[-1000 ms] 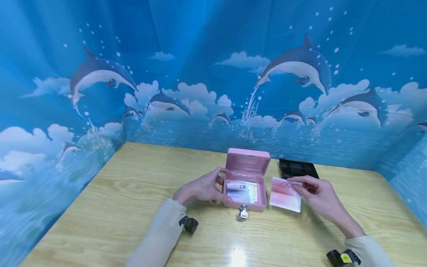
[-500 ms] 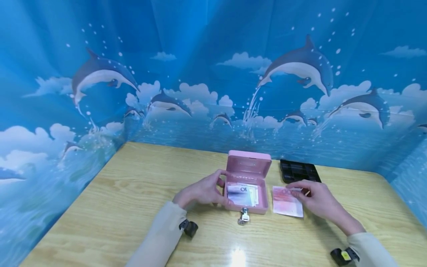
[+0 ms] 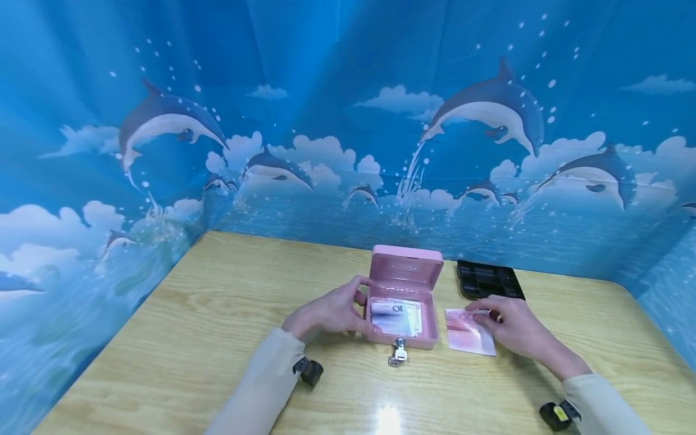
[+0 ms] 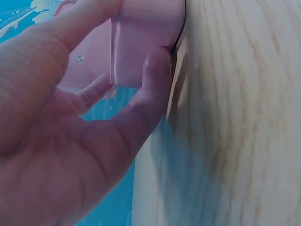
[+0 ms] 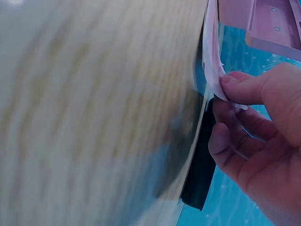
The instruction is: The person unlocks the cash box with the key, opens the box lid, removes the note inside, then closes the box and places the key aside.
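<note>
A small pink cash box (image 3: 427, 342) stands on the table with its lid (image 3: 406, 269) raised. Inside lie banknotes (image 3: 388, 320), the top one bluish and marked 10. My left hand (image 3: 333, 312) grips the box's left side, thumb at the front corner and fingers toward the back; in the left wrist view the fingers touch the pink wall (image 4: 146, 37). To the box's right, my right hand (image 3: 516, 326) pinches the upper right edge of reddish banknotes (image 3: 469, 338). The right wrist view shows thumb and finger holding what looks like a thin stack (image 5: 212, 61), low over the table.
Keys (image 3: 400, 351) hang at the lock on the box's front. A black compartment tray (image 3: 489, 280) sits behind the right hand, near the back edge of the wooden table (image 3: 234, 290). A blue dolphin-print curtain (image 3: 337, 121) stands behind and at both sides.
My right hand has lowered the reddish banknotes toward the table and slightly nearer, and they now lie flatter. The left hand keeps its hold on the box.
</note>
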A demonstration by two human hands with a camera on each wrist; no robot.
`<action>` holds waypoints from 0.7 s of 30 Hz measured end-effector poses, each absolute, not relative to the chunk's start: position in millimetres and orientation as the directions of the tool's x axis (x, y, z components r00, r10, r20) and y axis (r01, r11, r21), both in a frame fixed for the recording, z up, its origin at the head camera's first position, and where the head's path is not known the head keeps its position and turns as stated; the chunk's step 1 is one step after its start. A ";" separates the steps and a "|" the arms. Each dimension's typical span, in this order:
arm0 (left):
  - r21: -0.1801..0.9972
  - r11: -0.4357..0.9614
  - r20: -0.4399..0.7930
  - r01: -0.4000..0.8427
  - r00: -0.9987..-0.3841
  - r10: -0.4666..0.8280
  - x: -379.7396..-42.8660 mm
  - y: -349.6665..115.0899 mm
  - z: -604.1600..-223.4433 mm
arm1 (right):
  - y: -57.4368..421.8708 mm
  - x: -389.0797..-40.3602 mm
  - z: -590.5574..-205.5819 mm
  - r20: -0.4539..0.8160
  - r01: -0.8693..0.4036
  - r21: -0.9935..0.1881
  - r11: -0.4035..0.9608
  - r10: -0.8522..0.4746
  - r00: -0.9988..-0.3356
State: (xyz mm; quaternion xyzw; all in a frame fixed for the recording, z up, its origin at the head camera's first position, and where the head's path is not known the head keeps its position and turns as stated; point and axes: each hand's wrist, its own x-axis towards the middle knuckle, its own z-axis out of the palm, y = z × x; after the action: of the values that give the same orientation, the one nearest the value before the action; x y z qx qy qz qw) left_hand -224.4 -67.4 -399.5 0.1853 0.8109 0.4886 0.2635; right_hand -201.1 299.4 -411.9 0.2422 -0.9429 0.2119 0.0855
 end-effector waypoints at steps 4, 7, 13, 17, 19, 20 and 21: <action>0.886 0.463 -0.254 0.039 -0.794 0.552 -224.5 -67.6 -399.2 | 300.0 -202.3 -413.7 0.246 -0.484 -0.347 0.803 -0.420 -0.873; 0.883 0.468 -0.253 0.043 -0.795 0.551 -224.7 -67.7 -399.4 | 299.9 -202.3 -414.8 0.220 -0.468 -0.338 0.816 -0.415 -0.883; 0.885 0.464 -0.251 0.042 -0.796 0.551 -225.0 -68.2 -401.1 | 299.4 -201.3 -415.5 0.213 -0.457 -0.300 0.837 -0.408 -0.888; 0.885 0.464 -0.254 0.039 -0.795 0.551 -225.7 -68.3 -401.7 | 299.8 -200.8 -415.7 0.213 -0.453 -0.308 0.837 -0.403 -0.890; 0.886 0.461 -0.252 0.040 -0.794 0.553 -225.8 -68.1 -401.6 | 300.3 -200.4 -415.7 0.218 -0.456 -0.310 0.834 -0.405 -0.888; 0.887 0.461 -0.251 0.041 -0.793 0.554 -225.7 -68.1 -401.6 | 300.4 -199.9 -415.5 0.223 -0.457 -0.309 0.834 -0.403 -0.887; 0.887 0.460 -0.252 0.041 -0.793 0.555 -225.6 -68.1 -401.7 | 300.5 -199.4 -415.3 0.228 -0.456 -0.306 0.836 -0.401 -0.887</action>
State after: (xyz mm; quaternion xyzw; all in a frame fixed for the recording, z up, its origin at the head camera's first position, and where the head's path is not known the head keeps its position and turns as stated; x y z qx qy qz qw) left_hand -225.6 -68.1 -401.7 0.1836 0.8125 0.4859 0.2646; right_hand -199.4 300.5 -415.3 0.2244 -0.9549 0.1783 0.0776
